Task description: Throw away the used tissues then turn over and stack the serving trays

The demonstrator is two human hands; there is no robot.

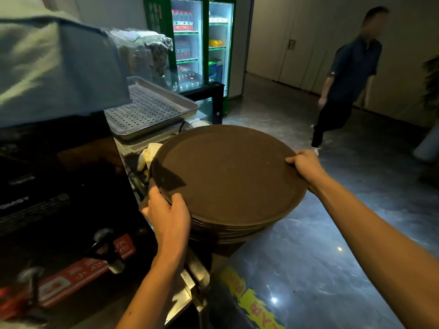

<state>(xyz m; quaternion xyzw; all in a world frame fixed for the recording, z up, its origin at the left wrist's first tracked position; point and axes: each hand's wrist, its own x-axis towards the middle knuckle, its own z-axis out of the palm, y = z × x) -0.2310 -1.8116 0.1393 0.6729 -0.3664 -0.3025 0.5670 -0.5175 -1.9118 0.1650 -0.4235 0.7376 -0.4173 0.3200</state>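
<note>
Brown, matte, round plastic serving tray topmost on a stack of like round trays, rim-up, stack sitting at the corner of a counter. Only one view, the head camera.

Left hand closed on the near-left rim of the top tray, thumb over the lip, fingers under the edge. Right hand closed on the far-right rim, thumb on top. Both grips narrow, pinching that one tray; no sign of the lower trays being lifted, though hard to tell at the left edge.

Step in hand, as a guess: lift and flip the top tray. To do well: separate only the top one, keep the hands opposite each other across the diameter, rotate about that axis, set down centred on the stack so rims nest.

Crumpled pale yellow-white tissues just behind the stack's left side, not binned. Tissue part of the task looks unfinished, unless these are other scraps; can't tell.

Around: perforated rectangular steel tray behind-left, near the stack's far rim, could catch a swinging tray. Dark black machine housing close on the left, limits flip room there. Green-framed glass-door drinks fridge well back. Bystander in dark clothes walking on the grey glossy floor, well apart, right side open.
</note>
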